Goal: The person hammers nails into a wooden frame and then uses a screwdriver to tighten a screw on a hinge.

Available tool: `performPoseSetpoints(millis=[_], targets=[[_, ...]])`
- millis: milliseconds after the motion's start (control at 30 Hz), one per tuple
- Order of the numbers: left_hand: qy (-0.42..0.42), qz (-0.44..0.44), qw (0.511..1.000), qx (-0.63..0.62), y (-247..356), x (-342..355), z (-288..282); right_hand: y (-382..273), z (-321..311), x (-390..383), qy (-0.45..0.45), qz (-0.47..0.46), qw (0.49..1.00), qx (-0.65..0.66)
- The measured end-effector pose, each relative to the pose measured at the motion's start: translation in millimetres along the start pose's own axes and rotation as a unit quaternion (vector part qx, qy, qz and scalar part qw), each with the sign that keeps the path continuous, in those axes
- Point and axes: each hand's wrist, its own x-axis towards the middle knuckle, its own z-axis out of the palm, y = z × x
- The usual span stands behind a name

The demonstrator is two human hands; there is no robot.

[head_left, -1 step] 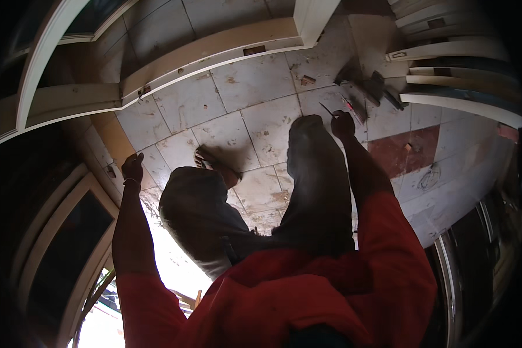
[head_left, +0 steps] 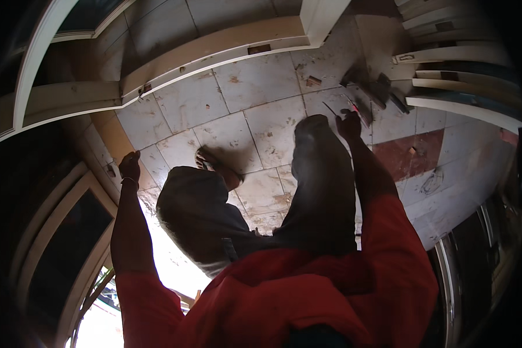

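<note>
Head view: right hand (head_left: 349,123) reaches down past the knee, fingers closed on a thin red-tipped tool (head_left: 354,108) whose length runs toward 11 o'clock over the tiled floor (head_left: 255,87); left hand (head_left: 130,166), loosely curled, braces well apart at 9 o'clock, so the right is nearer

No packages, signs or screens; only small dark rectangular labels (head_left: 259,49) on the pale boards (head_left: 214,46).

Stained tiled floor (head_left: 255,87); dark tools (head_left: 368,87), white boards (head_left: 464,104) lying on it
</note>
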Motion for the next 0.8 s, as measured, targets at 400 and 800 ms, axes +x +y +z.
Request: performPoseSetpoints(millis=[400,800], targets=[[0.043,0.181,0.982,-0.029,22,164,50,30,-52,115,-0.071,-0.068,0.981,-0.165],[0.09,0.256,0.962,-0.039,25,243,38,-363,-155,62,0.071,-0.316,0.944,0.064]])
